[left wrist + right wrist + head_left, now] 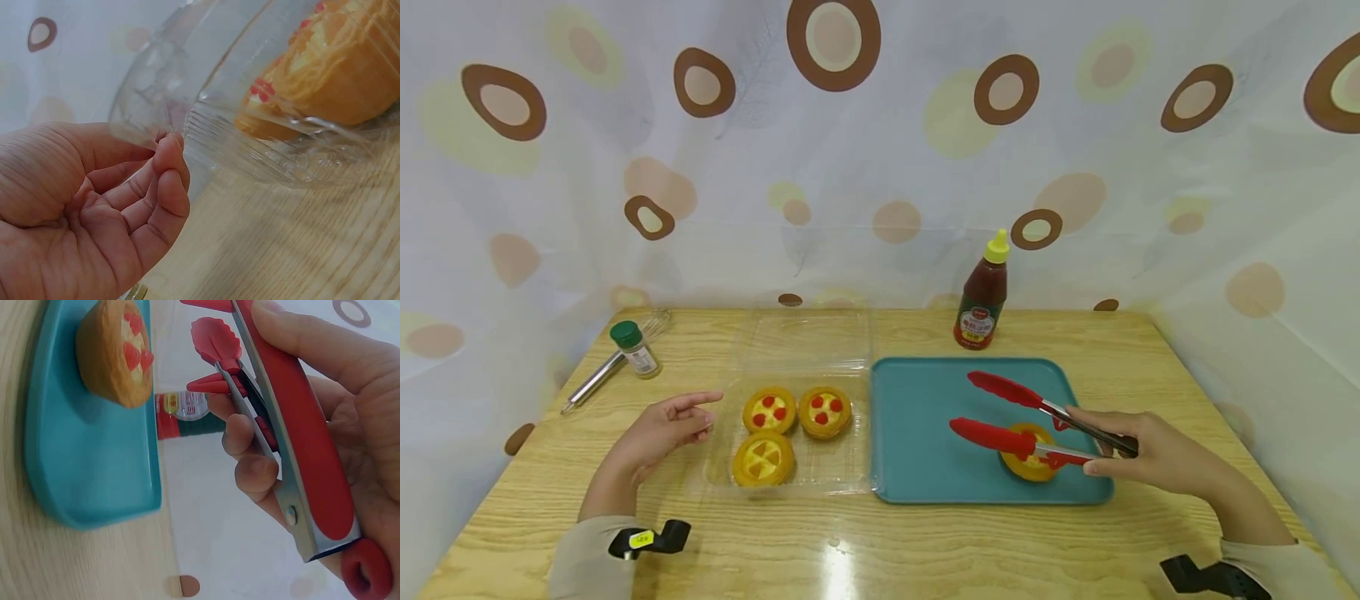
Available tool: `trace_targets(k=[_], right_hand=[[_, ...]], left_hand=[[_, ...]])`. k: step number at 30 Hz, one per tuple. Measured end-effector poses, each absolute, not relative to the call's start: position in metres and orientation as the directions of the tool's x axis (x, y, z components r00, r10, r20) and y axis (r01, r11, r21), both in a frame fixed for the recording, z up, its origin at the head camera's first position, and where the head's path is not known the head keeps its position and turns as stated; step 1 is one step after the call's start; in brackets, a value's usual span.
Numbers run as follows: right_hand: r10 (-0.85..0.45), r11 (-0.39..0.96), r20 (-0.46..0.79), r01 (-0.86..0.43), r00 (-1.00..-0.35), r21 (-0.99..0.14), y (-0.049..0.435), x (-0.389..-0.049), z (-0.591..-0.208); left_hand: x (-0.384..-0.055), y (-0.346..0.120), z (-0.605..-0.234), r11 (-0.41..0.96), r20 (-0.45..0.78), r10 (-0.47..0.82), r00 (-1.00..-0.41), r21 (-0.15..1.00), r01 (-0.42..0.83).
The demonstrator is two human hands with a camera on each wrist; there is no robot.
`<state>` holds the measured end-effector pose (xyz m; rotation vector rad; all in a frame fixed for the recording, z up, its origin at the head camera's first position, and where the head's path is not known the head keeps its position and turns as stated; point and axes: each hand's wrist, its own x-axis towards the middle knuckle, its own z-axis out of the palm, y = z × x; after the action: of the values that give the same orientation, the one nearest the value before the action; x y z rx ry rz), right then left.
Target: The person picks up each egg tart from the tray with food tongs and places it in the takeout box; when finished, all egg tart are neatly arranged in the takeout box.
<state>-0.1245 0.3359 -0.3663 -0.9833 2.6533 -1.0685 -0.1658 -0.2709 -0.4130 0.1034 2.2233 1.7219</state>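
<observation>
Well, hands point(662, 433) point(1157, 454) hold container point(841, 465) (clear) and tongs point(1011, 390).

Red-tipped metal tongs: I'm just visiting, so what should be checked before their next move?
1. Red-tipped metal tongs held: ok, the right hand grips them.
2. Tips apart: ok, a gap shows between them.
3. Round golden tart with red pieces seated: ok, inside the rim of the rectangular teal tray.
4. Clear plastic container open: ok, lid folded back.
5. Container steadied: cannot tell; the left hand pinches its edge, but firmness doesn't show.
6. Red sauce bottle with yellow cap upright: ok, behind the tray.
</observation>
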Motion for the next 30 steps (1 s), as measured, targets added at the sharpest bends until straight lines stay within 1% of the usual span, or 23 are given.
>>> trace_targets(k=[8, 12, 20, 30], right_hand=[[-0.563, 0.584, 0.144, -0.515, -0.814, -0.627, 0.356, -0.111, -0.373], [-0.561, 0.586, 0.161, -0.527, -0.812, -0.616, 0.368, -0.105, -0.378], [-0.548, 0.592, 0.153, -0.51, -0.822, -0.624, 0.386, -0.092, -0.391], [-0.543, 0.585, 0.126, -0.481, -0.83, -0.653, 0.389, -0.087, -0.397]], left_hand=[[-0.165, -0.271, -0.414, 0.273, -0.21, 0.246, -0.946, 0.952, -0.141], [-0.165, -0.271, -0.414, 0.272, -0.213, 0.238, -0.947, 0.951, -0.146], [-0.166, -0.271, -0.416, 0.281, -0.211, 0.239, -0.948, 0.949, -0.141], [-0.166, -0.271, -0.416, 0.273, -0.215, 0.239, -0.947, 0.951, -0.148]])
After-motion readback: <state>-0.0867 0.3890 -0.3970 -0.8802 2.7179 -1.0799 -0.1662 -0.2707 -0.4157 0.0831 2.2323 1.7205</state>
